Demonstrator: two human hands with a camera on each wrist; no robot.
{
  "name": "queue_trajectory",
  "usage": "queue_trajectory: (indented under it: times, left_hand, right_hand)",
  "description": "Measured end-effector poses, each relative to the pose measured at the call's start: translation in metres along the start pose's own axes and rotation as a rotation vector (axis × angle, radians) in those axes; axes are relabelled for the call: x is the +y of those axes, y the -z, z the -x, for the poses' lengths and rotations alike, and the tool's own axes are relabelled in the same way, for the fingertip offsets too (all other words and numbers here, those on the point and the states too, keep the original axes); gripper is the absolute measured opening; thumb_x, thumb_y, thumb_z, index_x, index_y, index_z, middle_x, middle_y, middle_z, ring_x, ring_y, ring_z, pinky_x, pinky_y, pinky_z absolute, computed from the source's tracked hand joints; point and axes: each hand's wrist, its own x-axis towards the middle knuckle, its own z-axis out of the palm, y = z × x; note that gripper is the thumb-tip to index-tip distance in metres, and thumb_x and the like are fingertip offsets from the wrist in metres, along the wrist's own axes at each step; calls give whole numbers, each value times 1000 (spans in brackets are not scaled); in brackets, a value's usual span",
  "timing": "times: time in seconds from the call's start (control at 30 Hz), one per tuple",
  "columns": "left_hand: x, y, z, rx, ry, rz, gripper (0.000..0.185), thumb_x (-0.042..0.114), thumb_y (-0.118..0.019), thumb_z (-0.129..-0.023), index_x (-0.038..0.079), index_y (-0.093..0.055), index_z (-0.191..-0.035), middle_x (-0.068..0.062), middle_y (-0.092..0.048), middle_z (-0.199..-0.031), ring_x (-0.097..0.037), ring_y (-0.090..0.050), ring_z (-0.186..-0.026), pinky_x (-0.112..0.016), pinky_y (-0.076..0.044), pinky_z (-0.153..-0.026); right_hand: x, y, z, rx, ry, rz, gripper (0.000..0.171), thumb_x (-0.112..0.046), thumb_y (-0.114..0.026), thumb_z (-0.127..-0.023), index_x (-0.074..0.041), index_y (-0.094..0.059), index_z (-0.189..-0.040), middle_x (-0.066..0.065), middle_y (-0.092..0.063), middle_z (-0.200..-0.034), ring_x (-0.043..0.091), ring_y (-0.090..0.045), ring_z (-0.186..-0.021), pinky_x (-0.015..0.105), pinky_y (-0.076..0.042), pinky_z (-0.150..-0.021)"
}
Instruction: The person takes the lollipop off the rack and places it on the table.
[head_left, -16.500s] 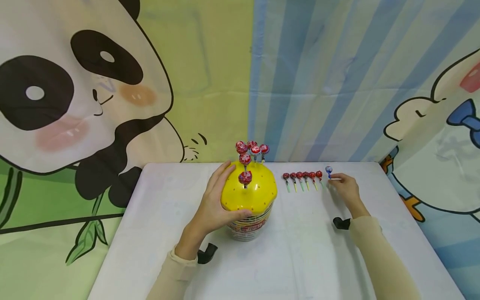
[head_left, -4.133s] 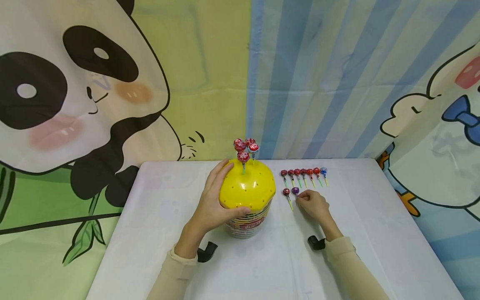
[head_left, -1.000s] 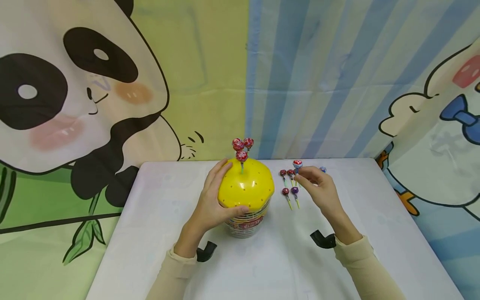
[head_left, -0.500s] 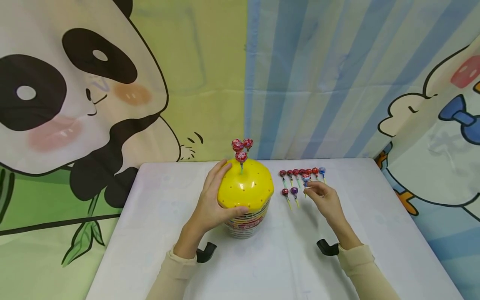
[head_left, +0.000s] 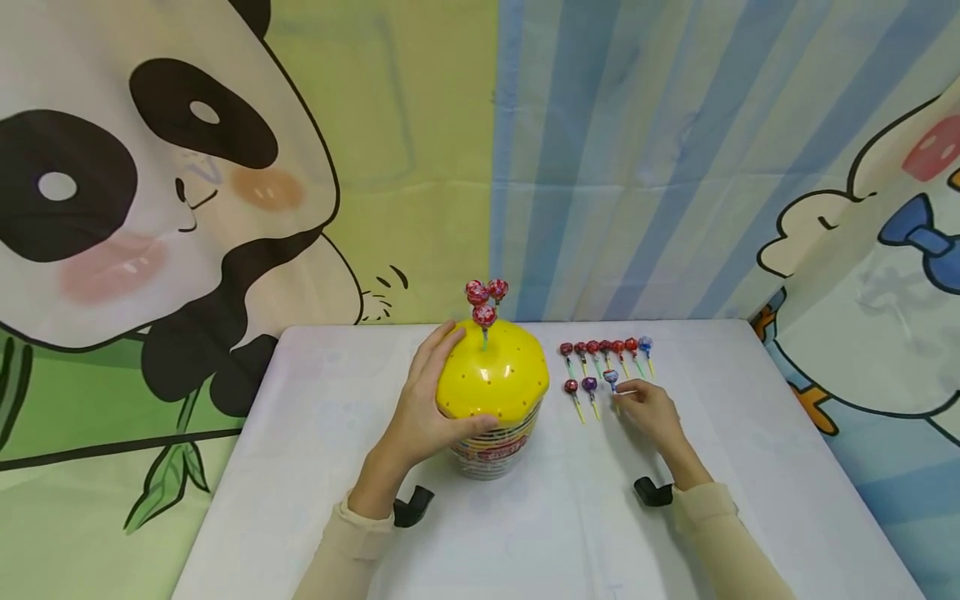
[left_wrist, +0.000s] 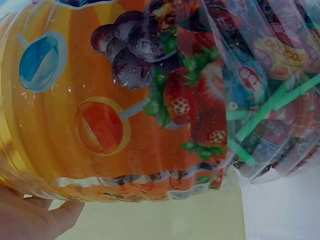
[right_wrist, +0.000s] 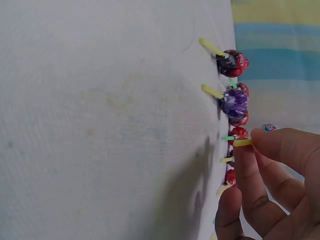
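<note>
My left hand (head_left: 422, 408) grips the side of a clear jar's yellow domed lid (head_left: 491, 379), thumb at the front. Three red-wrapped lollipops (head_left: 483, 315) stand upright in the lid's holes. In the left wrist view, the ribbed jar (left_wrist: 150, 65) has a fruit-printed label and wrapped lollipops inside. My right hand (head_left: 651, 412) pinches a blue-and-white lollipop (head_left: 611, 377) by its stick, at the right end of the front row. In the right wrist view its yellow stick (right_wrist: 243, 143) shows between thumb and finger. Left of it lie a purple lollipop (head_left: 589, 384) and a dark red one (head_left: 571, 386).
Behind is a back row of several red lollipops (head_left: 592, 347), with a blue lollipop (head_left: 646, 343) at its right end. All lie on a white-covered table (head_left: 337, 367). A printed cartoon backdrop (head_left: 420, 167) rises behind the table.
Lollipops have left the lid, leaving three. The back row gained its blue end and a front row formed. Over the last second my right hand lowered the blue-and-white lollipop beside the purple one.
</note>
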Motion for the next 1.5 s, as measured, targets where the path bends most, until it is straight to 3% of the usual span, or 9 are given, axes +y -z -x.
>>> queue_trajectory:
  times: [0.07,0.13,0.23,0.33,0.8,1.23,1.37,1.5]
  left_hand:
    - [0,0,0,1,-2,1,103,52,-87,-70,37,-32,-155,9,-18,-162,-21,-32,-141,-54,-44,-102]
    - [0,0,0,1,-3,1,103,52,-87,-70,37,-32,-156,10,-18,-162,-21,-32,-141,-53,-44,-102]
    - [0,0,0,-1,2,1,103,53,-87,-70,38,-31,-155,11,-18,-162,-20,-32,-141,-53,-44,-102]
    - [0,-1,0,-4,4,6,103,52,-88,-70,37,-32,-155,9,-18,-163,-20,-32,-141,-53,-44,-102]
    - [0,0,0,-5,3,-2,103,53,-87,-70,37,-31,-155,4,-19,-163,-20,-31,-141,-54,-43,-102]
    - [0,-1,-1,1,-13,-2,103,56,-86,-71,36,-31,-156,5,-19,-163,-21,-32,-141,-54,-43,-102]
    - [0,-1,-1,-1,-3,-4,103,54,-86,-70,38,-31,-156,6,-19,-163,-21,-32,-141,-54,-43,-102]
    - [0,-1,0,-2,8,-2,103,52,-87,-70,39,-31,-155,6,-19,-163,-21,-33,-140,-54,-44,-101]
  right_hand:
    - [1,-1,0,-7,-12,29,29,-25,-68,-95,-4,-70,-115,10,-71,-95,24,-62,-85,39,-47,-73]
    - [1,-1,-1,-10,-20,56,29,-27,-68,-95,-5,-70,-113,8,-71,-92,26,-62,-85,53,-44,-83]
    - [4,-3,-2,-25,-29,76,28,-28,-68,-95,-6,-70,-111,6,-71,-89,29,-62,-88,73,-29,-93]
    - [6,-5,-3,-33,-36,93,26,-28,-68,-95,-7,-71,-110,4,-70,-87,30,-61,-87,81,-19,-93]
    - [4,-9,-4,-37,-26,149,26,-29,-66,-95,-6,-71,-107,3,-67,-84,28,-60,-82,68,-28,-88]
    - [2,-6,-3,-14,2,131,27,-31,-66,-95,-7,-72,-107,8,-70,-95,33,-61,-91,70,-28,-91]
    - [-8,-1,0,45,70,103,27,-29,-65,-96,-7,-71,-110,12,-71,-101,35,-62,-95,64,-36,-88]
    - [-38,6,7,123,229,25,27,-29,-67,-97,-6,-71,-112,12,-72,-101,32,-64,-93,50,-48,-78]
